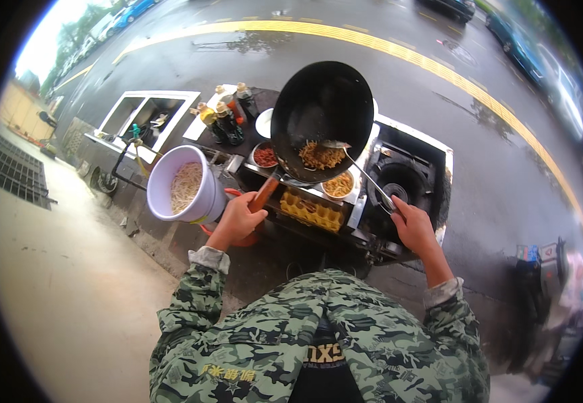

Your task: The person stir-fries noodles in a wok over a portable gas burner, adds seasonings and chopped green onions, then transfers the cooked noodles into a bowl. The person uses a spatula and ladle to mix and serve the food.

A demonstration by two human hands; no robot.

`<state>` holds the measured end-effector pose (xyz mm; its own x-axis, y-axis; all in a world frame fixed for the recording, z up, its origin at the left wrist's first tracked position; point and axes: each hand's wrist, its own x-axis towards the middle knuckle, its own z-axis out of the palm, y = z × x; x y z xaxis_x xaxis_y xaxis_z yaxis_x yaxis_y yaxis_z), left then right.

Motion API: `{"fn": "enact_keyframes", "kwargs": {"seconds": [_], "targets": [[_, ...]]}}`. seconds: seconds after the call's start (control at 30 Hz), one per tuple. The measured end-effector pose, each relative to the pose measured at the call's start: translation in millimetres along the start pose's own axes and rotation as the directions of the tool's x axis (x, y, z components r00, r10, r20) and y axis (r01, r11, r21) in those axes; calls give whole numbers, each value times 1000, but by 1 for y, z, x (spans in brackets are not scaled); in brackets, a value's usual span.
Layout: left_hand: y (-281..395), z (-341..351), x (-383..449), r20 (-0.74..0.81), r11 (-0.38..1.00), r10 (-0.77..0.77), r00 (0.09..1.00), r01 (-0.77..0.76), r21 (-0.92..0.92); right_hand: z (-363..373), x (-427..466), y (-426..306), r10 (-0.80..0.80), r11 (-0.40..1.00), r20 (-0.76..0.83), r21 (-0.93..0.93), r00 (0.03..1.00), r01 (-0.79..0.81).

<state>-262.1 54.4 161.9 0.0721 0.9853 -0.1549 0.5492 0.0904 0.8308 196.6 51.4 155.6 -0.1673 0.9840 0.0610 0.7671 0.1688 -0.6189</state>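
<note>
My left hand [241, 219] is closed around the wooden handle of a black wok [321, 111], which is tilted above the cart's containers. Browned, noodle-like food [321, 155] lies in the wok's near part. With my right hand [415, 226] I hold the long metal handle of a ladle [369, 176]; its head is in the wok against the food. Below the wok are a bowl of red chopped food [265, 154], a bowl of yellowish shredded food [338, 185] and a yellow egg tray [311, 209]. The burner [392, 184] stands uncovered on the right.
A white bucket of bean sprouts or noodles [186, 184] stands left, beside my left hand. Several sauce bottles [228, 118] stand behind it. Further left is a double sink [143, 118]. A wet road [291, 55] with parked cars lies beyond; a blurred scooter-like vehicle [548, 267] is at right.
</note>
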Motion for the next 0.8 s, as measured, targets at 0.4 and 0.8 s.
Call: {"fn": "enact_keyframes", "kwargs": {"seconds": [0.4,0.8], "targets": [[-21,10,-4,-47,986,112,993,-105,133,8,-40,8,158,977,113,128,981,-172],[-28,14,-3,-75,952,168,983,-142,272,10,-64,9,257,946,128,171,958,-277]]}}
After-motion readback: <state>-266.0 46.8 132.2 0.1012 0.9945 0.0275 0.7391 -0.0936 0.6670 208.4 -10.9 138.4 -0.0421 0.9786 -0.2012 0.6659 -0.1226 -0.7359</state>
